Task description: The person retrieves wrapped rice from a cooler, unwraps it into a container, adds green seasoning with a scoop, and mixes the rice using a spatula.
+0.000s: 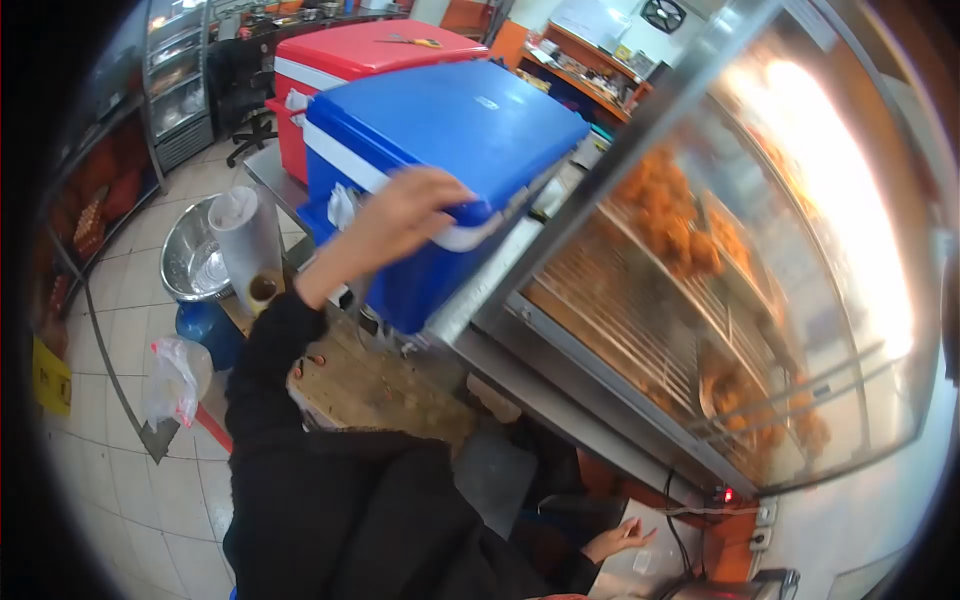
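Observation:
A large blue cooler [450,125] with a white band has its lid on. My left hand [400,215], slightly blurred, has its fingers curled round the blue lid's near corner, and its fingertips are partly hidden there. At the bottom right, my right hand [622,540] is held palm up with its fingers apart and nothing in them, over a pale surface [640,570]. Right of the cooler, a lit glass display case [585,350] holds fried pieces of food [670,215] on wire racks.
A red cooler [370,45] stands behind the blue one. On the left are a metal bowl [190,250], a clear plastic roll [245,235], a blue container [210,330] and a plastic bag [177,380]. Cables [680,530] run near my right hand.

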Demonstrator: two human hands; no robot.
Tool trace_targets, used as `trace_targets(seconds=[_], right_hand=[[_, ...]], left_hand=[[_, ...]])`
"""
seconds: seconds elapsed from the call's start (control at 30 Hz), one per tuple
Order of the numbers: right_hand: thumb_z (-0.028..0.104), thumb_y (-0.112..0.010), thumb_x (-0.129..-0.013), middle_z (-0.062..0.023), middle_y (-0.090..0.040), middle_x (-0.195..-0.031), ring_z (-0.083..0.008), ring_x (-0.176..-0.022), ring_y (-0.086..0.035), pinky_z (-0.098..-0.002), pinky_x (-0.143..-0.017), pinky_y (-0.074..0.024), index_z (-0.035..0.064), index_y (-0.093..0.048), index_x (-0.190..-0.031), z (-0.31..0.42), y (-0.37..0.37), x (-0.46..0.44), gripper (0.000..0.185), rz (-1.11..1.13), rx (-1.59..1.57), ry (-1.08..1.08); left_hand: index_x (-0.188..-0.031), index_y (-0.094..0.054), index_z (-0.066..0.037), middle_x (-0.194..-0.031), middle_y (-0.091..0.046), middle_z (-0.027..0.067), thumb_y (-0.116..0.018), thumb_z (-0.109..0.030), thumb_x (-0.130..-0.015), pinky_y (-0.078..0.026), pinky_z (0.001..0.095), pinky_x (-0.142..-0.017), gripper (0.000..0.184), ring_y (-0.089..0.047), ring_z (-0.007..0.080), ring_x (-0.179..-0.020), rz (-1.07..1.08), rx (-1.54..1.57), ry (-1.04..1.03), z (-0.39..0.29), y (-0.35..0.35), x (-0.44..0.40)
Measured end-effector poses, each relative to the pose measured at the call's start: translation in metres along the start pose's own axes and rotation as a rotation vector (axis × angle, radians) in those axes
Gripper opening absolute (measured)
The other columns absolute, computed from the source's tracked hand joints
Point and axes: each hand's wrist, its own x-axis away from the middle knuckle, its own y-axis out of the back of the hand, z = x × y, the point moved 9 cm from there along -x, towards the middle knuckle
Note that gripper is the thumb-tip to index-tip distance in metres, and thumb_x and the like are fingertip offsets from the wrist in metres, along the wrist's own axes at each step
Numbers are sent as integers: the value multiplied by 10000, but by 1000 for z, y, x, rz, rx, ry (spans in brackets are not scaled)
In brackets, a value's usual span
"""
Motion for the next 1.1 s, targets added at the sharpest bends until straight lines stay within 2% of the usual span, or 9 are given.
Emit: trace_targets(seconds=[0.1,0.17,0.37,0.47,0.7,0.77,0.9,0.97,1.1], right_hand=[[247,-441,-795,-135,-326,-1081,-220,-938,-373,-322,-782,-321,72,-172,-1214,43,-109,4,528,208,-29,135],[285,-456,-782,-131,-323,-1095,-232,-999,-334,-344,-860,-232,52,-181,-1204,81,-172,10,556,306,-21,221],[301,-451,-779,-145,-312,-1117,-259,-1042,-300,-391,-877,-208,12,-192,-1173,185,-281,34,553,332,-191,556],[325,-450,-775,-152,-278,-1122,-284,-1046,-261,-424,-860,-220,15,-225,-1130,209,-298,43,523,247,-31,873],[324,-452,-772,-159,-258,-1107,-288,-1039,-256,-445,-852,-223,49,-208,-1132,221,-296,34,514,64,-14,998],[332,-451,-770,-157,-256,-1108,-287,-1040,-257,-446,-855,-221,55,-210,-1129,226,-295,31,513,38,-43,1008],[349,-445,-766,-152,-274,-1092,-288,-1039,-263,-451,-864,-211,72,-218,-1119,250,-287,29,503,-16,-183,1101],[339,-453,-763,-143,-290,-1086,-276,-1037,-274,-437,-865,-224,64,-243,-1103,278,-281,29,485,-7,-276,1138],[357,-457,-754,-131,-337,-1061,-273,-1034,-289,-433,-860,-235,84,-325,-1044,317,-268,36,419,121,-447,1227]], left_hand=[[-1017,-477,-125,-1045,-434,63,-583,-105,-614,-283,371,-860,417,-373,248,-1011,102,-579,23,62,58,14],[-1032,-472,-149,-1059,-423,59,-614,-133,-574,-257,375,-886,480,-358,239,-1026,161,-600,88,90,75,22],[-1033,-478,-173,-1032,-436,43,-632,-189,-554,-258,387,-891,503,-383,215,-998,204,-390,139,138,85,25],[-1011,-491,-179,-1014,-446,41,-633,-227,-538,-249,390,-896,497,-395,203,-987,198,-449,55,143,87,20],[-996,-483,-243,-1020,-450,-8,-615,-262,-564,-224,428,-912,453,-402,139,-979,149,-629,-114,133,86,23],[-980,-469,-274,-1031,-447,-30,-598,-266,-597,-219,423,-923,404,-409,129,-975,52,-800,-303,122,86,27],[-965,-458,-294,-1039,-443,-45,-575,-261,-635,-214,417,-932,352,-400,118,-985,-86,-866,-392,108,98,3],[-981,-460,-292,-1037,-443,-39,-566,-265,-652,-213,416,-930,346,-401,112,-980,-267,-901,-463,91,110,-17],[-942,-521,-258,-1001,-476,-25,-581,-281,-633,-248,410,-911,316,-431,127,-940,-348,-787,-508,58,113,-63]])
